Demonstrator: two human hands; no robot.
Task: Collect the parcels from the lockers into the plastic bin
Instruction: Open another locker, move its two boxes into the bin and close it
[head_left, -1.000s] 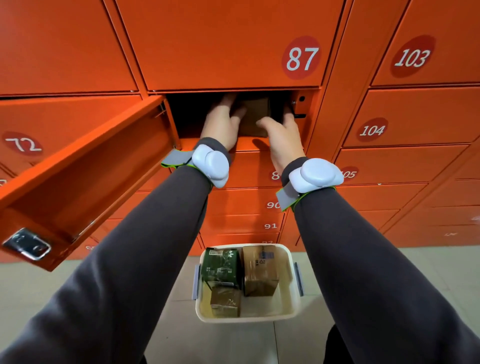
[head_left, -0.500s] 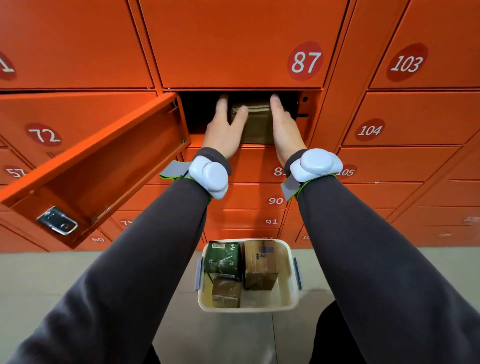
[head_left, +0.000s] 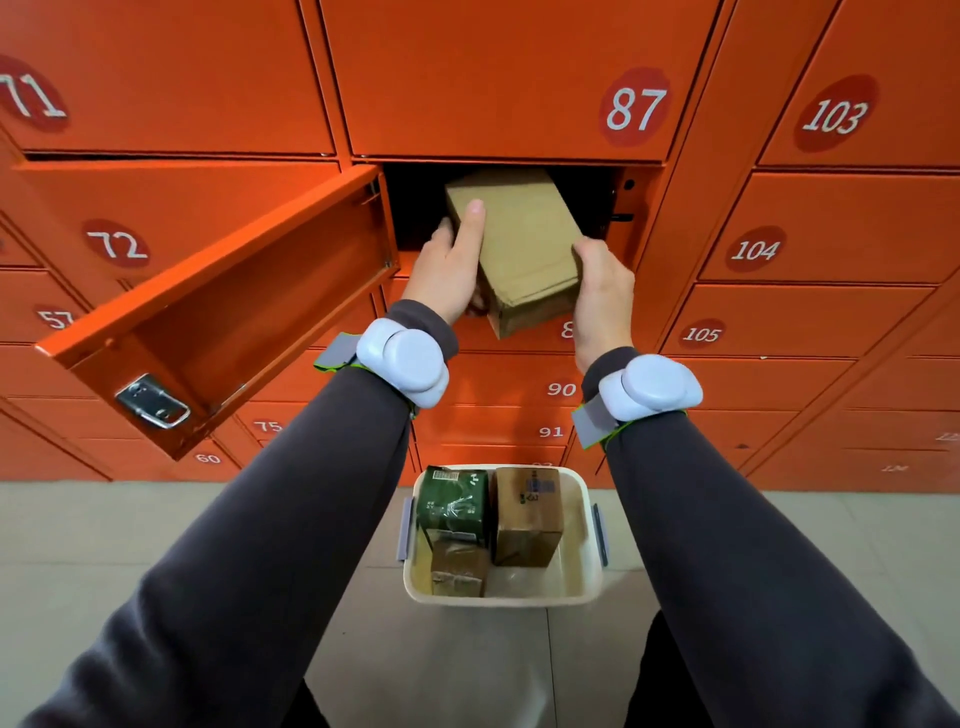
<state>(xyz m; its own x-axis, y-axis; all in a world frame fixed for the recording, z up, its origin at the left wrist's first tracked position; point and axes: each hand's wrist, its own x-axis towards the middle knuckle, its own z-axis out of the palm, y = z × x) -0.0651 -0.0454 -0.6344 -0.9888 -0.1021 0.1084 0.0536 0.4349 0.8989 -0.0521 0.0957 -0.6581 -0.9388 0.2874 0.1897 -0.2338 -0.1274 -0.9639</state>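
Since then I drew the parcel (head_left: 519, 244) half out of the locker (head_left: 410, 208), left hand (head_left: 447, 275) and right hand (head_left: 602, 291) clamping its sides, bin (head_left: 589, 587) directly below.

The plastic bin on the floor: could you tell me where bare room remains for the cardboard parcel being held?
In the plastic bin, the right strip between the tall brown box and the right wall is bare, as is the near-right corner. The left half is crowded by the green box and small brown box.
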